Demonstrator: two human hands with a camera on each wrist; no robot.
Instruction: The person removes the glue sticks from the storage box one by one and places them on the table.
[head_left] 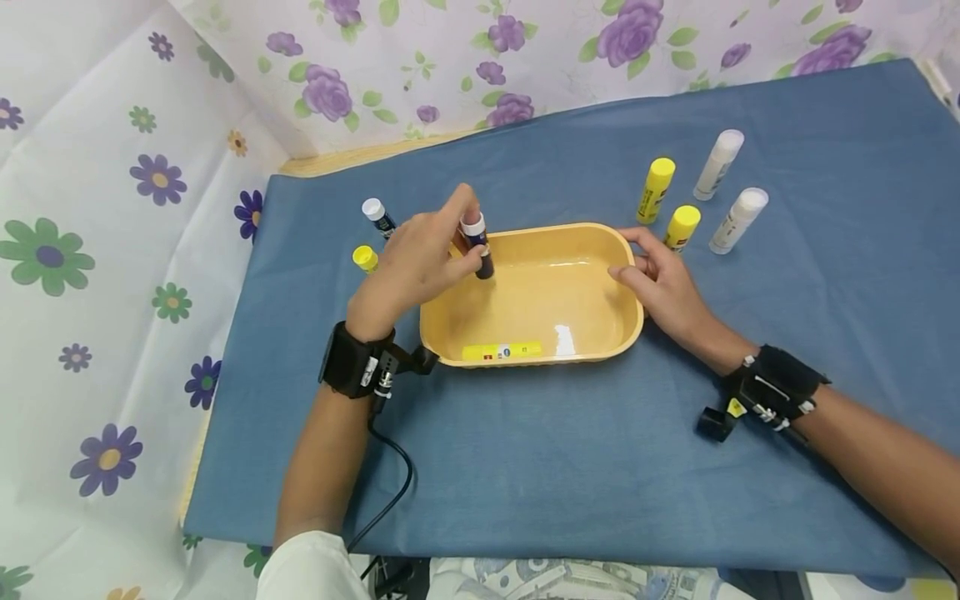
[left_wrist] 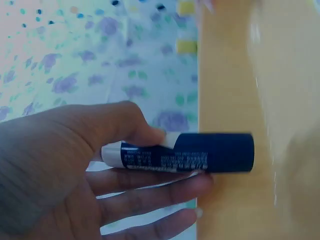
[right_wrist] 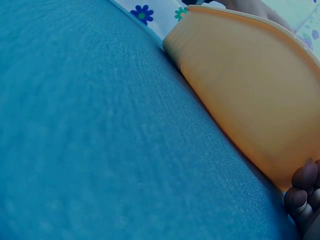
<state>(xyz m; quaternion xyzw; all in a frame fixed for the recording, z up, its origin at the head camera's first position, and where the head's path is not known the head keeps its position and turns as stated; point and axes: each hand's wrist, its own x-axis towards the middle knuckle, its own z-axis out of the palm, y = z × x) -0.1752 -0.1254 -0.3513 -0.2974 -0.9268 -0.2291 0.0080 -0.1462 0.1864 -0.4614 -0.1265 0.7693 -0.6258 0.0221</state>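
My left hand (head_left: 420, 262) pinches a dark blue glue stick (head_left: 481, 250) with a white cap, held over the left part of a yellow tray (head_left: 555, 312). In the left wrist view, thumb and fingers grip the glue stick (left_wrist: 215, 152) at its white-capped half, its dark end pointing over the tray. My right hand (head_left: 667, 283) holds the tray's right end, thumb inside the rim and fingers outside. A yellow glue stick (head_left: 501, 351) lies in the tray along its near wall. In the right wrist view, fingertips (right_wrist: 305, 175) touch the tray's outer wall (right_wrist: 250, 90).
Right of the tray stand two yellow glue sticks (head_left: 656, 191) and two white ones (head_left: 738, 221). Left of it, partly behind my left hand, are a white-capped dark glue stick (head_left: 378, 217) and a yellow-capped one (head_left: 365, 258). Blue cloth (head_left: 525, 467) covers the table.
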